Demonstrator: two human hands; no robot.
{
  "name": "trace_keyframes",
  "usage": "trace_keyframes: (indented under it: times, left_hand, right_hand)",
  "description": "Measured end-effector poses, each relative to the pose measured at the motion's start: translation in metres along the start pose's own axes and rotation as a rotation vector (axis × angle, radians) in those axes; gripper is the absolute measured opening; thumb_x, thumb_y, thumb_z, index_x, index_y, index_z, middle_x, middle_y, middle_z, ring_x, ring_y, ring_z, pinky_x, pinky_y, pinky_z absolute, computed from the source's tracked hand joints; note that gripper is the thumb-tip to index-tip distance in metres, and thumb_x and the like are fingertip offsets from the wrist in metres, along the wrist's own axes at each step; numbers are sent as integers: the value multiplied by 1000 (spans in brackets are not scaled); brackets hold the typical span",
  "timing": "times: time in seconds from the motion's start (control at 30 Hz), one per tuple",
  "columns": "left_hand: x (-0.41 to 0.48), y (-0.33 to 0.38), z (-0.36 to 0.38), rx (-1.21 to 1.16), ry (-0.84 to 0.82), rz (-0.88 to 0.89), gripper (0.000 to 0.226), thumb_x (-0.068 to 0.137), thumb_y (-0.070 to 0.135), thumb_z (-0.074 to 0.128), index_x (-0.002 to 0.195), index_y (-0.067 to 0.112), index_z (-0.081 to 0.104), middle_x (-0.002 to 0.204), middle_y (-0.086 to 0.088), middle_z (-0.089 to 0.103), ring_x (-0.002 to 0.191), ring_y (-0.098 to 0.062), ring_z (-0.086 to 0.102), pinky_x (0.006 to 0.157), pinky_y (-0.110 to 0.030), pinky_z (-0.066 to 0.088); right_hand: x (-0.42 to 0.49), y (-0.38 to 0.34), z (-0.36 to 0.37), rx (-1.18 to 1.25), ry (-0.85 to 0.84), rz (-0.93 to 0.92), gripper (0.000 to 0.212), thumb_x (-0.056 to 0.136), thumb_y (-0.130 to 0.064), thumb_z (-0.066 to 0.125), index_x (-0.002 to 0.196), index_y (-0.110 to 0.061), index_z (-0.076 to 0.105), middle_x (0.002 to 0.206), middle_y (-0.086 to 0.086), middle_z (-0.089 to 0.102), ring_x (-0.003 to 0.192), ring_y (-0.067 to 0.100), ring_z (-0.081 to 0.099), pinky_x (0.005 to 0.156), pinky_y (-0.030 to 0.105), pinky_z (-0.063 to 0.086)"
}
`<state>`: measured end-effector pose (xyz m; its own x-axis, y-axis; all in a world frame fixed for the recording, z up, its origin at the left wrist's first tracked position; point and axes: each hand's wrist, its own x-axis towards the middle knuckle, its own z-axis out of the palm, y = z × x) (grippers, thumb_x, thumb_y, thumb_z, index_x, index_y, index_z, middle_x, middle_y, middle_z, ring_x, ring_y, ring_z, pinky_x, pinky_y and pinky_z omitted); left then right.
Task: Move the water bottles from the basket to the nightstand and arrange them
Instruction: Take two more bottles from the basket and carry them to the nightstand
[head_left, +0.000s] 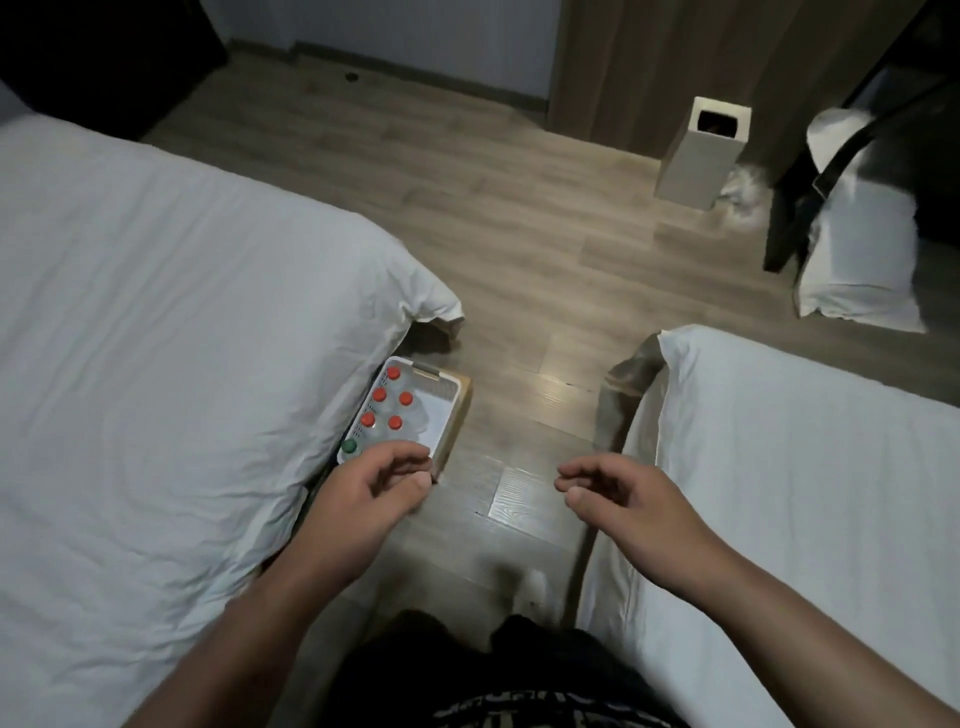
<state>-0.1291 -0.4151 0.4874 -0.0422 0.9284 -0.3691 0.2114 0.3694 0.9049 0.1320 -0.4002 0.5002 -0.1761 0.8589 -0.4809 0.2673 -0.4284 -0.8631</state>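
A white plastic basket (448, 397) stands on the wooden floor against the left bed. Several clear water bottles with red caps (380, 395) stand upright in its left half, and one bottle with a green cap (349, 446) stands at its near corner. My left hand (371, 486) hovers over the basket's near edge, fingers curled and apart, holding nothing. My right hand (618, 486) hangs over the floor beside the right bed, also empty with loosely bent fingers. No nightstand is in view.
A white bed (156, 322) fills the left, another white bed (789, 493) the right, with a narrow aisle of wooden floor (519, 291) between. A tall white bin (698, 150) and a dark chair with white cloth (857, 218) stand at the back right.
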Motion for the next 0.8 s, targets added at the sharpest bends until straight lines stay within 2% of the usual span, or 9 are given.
trace_keyframes:
  times: [0.1, 0.2, 0.33, 0.4, 0.47, 0.53, 0.6, 0.7, 0.8]
  left_hand:
    - [7, 8, 2, -20, 84, -33, 31, 67, 32, 68, 98, 25, 71, 100, 1, 74, 99, -15, 69, 88, -29, 53]
    - [13, 10, -7, -57, 164, -69, 34, 61, 43, 66, 93, 35, 73, 101, 2, 74, 99, -14, 69, 91, -36, 52]
    - [30, 10, -20, -54, 270, -131, 29, 65, 35, 69, 94, 32, 73, 99, 0, 75, 97, -18, 70, 94, -47, 53]
    - [44, 9, -24, -8, 296, -132, 27, 70, 31, 68, 96, 30, 73, 99, 2, 75, 97, -17, 70, 94, -47, 53]
    - [64, 12, -27, 28, 300, -125, 30, 69, 38, 67, 98, 31, 72, 101, 4, 74, 98, -15, 68, 93, -44, 52]
    - [91, 19, -29, 19, 297, -155, 27, 73, 33, 69, 99, 28, 72, 103, 5, 74, 97, -11, 68, 92, -43, 53]
    - [123, 29, -31, 0, 285, -169, 25, 75, 30, 67, 99, 27, 71, 99, 9, 74, 93, -7, 68, 87, -43, 56]
    - [172, 50, -34, -59, 263, -160, 40, 60, 46, 66, 95, 29, 73, 98, 7, 74, 94, -15, 68, 83, -48, 56]
    - [220, 72, -29, -66, 212, -109, 37, 65, 37, 71, 97, 19, 73, 95, 0, 74, 89, -14, 68, 78, -33, 53]
  right_hand:
    - [30, -19, -11, -22, -76, -49, 19, 86, -3, 64, 94, -20, 68, 98, 10, 72, 98, 21, 67, 90, 29, 52]
    - [58, -35, -11, -50, -144, -88, 19, 86, -3, 64, 94, -20, 68, 99, 14, 71, 98, 24, 66, 90, 32, 52]
    - [98, -52, -4, -92, -238, -111, 20, 86, -2, 65, 91, -22, 68, 97, 17, 70, 90, 26, 67, 88, 33, 52]
    - [119, -61, -1, -124, -284, -123, 24, 86, -2, 64, 85, -25, 69, 95, 18, 69, 84, 18, 63, 85, 34, 52]
    - [143, -71, -1, -170, -316, -145, 32, 86, -3, 64, 81, -34, 71, 93, 14, 69, 84, 17, 64, 86, 40, 53]
    - [169, -82, -5, -205, -324, -141, 39, 86, -6, 64, 81, -44, 70, 91, 7, 71, 89, 21, 68, 89, 43, 52]
    - [196, -92, -13, -244, -326, -124, 34, 85, -12, 65, 83, -46, 69, 91, -2, 72, 93, 19, 68, 91, 42, 53]
    - [231, -113, -27, -257, -279, -113, 17, 79, -22, 66, 89, -35, 70, 88, -5, 72, 92, 15, 68, 91, 41, 54]
    - [262, -132, -44, -215, -218, -97, 22, 74, -25, 64, 94, -21, 69, 90, 9, 71, 87, 17, 67, 88, 33, 51]
